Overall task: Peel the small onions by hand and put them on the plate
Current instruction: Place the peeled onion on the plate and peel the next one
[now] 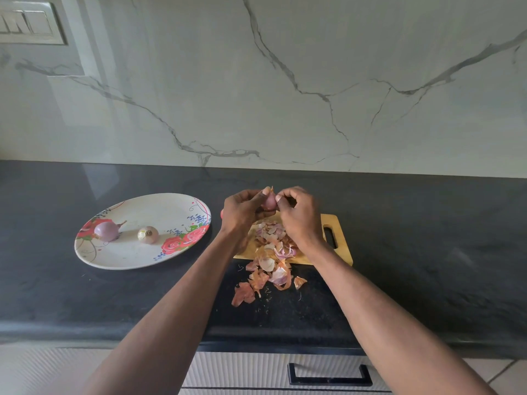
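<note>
Across the middle of the frame runs a dark, speckled stone tabletop (413,238), backed by a pale wall of marble-look panels with grey veins (313,81); a switch plate (28,24) sits in the upper left corner, and a white ribbed drawer front with a black handle (329,376) shows along the bottom edge. Just right of centre lies a wooden cutting board (339,238) with a handle slot at its right end, and a heap of papery onion skins (271,260) spills from it onto the tabletop toward the lower edge of the frame.

Above the far end of the board, both hands meet around a small onion (269,201). It stands roughly upright, long axis vertical in the frame, its pointed dry tip upward between the thumbs. The left hand (242,209) curls its fingers round the onion from the left, thumb against its side; the right hand (299,212) pinches at the onion's right side with bent fingers.

At centre left rests a white oval plate with a rose pattern (171,206). On it lie two peeled onions, apart from each other: a larger purple one (107,230) lying on its side, stalk end pointing right, and a smaller pale one (148,234) with an end turned toward the camera
</note>
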